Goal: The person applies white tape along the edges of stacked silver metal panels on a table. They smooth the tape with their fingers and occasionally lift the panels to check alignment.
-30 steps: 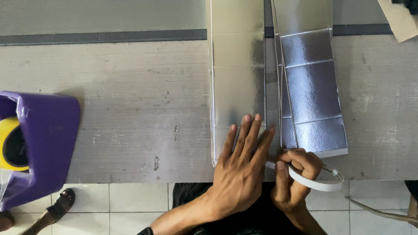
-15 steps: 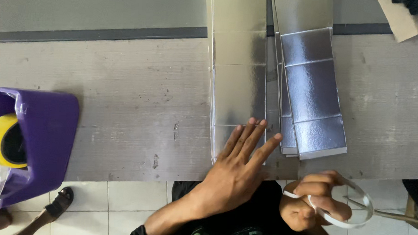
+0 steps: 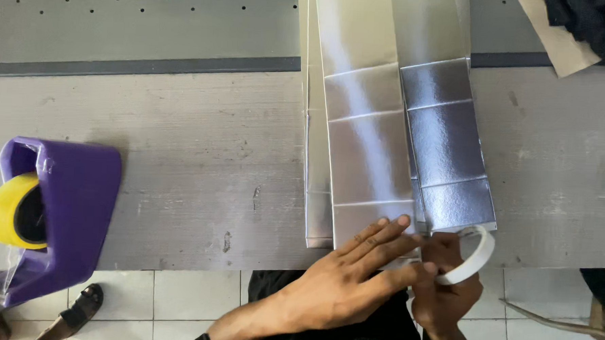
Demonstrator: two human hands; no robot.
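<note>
Fingers of the left hand (image 3: 341, 287) are being spread flat and open over the near end of the silver foil sheets (image 3: 374, 153), apparently so the stack is kept from sliding on the table (image 3: 180, 158). Just at three o'clock of that hand, a white tape roll (image 3: 474, 256) is being gripped by the closed fingers of the right hand (image 3: 443, 292), with its edge being brought against the near corner of the foil at the table's front edge. Farther off, at nine o'clock, a purple tape dispenser (image 3: 62, 214) with a yellow roll (image 3: 5, 208) is being left standing well apart. Toward one o'clock, beige paper (image 3: 556, 38) and dark cloth (image 3: 598, 23) are lying.
</note>
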